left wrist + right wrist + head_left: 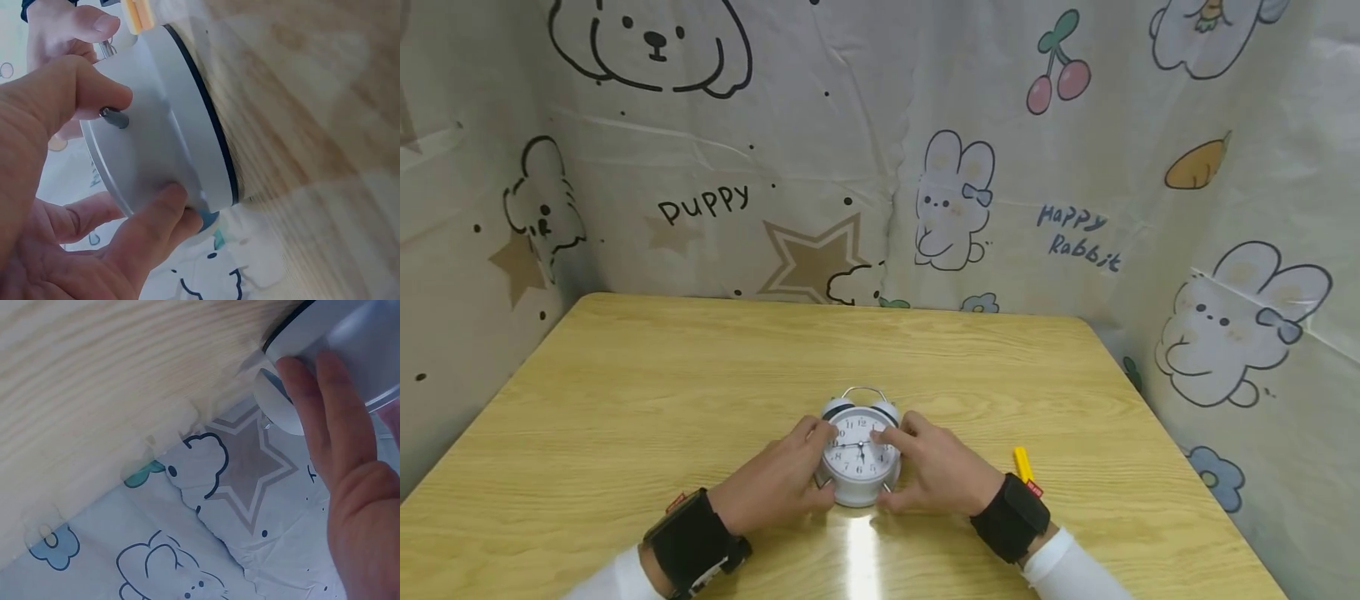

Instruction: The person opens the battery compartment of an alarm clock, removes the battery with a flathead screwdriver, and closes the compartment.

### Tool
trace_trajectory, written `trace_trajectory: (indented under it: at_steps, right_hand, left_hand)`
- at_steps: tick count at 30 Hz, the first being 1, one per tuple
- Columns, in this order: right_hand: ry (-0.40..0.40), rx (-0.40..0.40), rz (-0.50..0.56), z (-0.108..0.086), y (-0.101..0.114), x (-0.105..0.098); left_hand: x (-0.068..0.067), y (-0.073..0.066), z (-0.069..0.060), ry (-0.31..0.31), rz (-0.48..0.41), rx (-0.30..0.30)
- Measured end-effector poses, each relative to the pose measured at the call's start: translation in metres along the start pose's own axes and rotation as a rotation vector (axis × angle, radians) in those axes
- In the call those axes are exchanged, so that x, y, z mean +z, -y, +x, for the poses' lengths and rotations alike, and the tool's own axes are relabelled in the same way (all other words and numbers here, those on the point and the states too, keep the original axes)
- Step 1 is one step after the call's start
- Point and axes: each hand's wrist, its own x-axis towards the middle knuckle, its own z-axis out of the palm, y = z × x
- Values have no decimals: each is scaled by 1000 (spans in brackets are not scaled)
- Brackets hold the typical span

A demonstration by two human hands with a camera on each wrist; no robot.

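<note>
A white twin-bell alarm clock (861,454) lies face up near the front middle of the table, with its dark back rim against or close to the wood. My left hand (786,475) grips its left side, thumb by a short metal foot (115,117) and fingers along the body near a bell. On the opposite side my right hand (943,467) holds the clock, its thumb low and a finger over the edge of the face. In the right wrist view, two fingers (337,394) press the casing beside a bell (278,406).
A yellow stick-like object (1023,463) lies right of my right hand, partly hidden by the wrist strap (1011,518). The wooden table (700,358) runs back to a cloth (820,150) printed with cartoon animals, which also hangs along both sides.
</note>
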Motion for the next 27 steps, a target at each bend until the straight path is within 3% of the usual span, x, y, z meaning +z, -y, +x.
trace_trajectory:
  at_steps: [12,18,21,24,27]
  right_hand:
    - [-19,-1,71,-5,3,11]
    - [88,26,136,-7,0,1]
    - [138,43,140,-10,-2,-6]
    - [112,29,102,-13,-5,-10]
    - [63,-1,61,-16,-7,-10]
  left_hand:
    - [-3,-4,-11,26,-21,-24]
    - [-20,11,-12,92,-165,-16]
    - [-25,21,-12,36,-150,73]
    - [-25,29,-13,-22,6,215]
    - [-22,33,-13,-17,142,314]
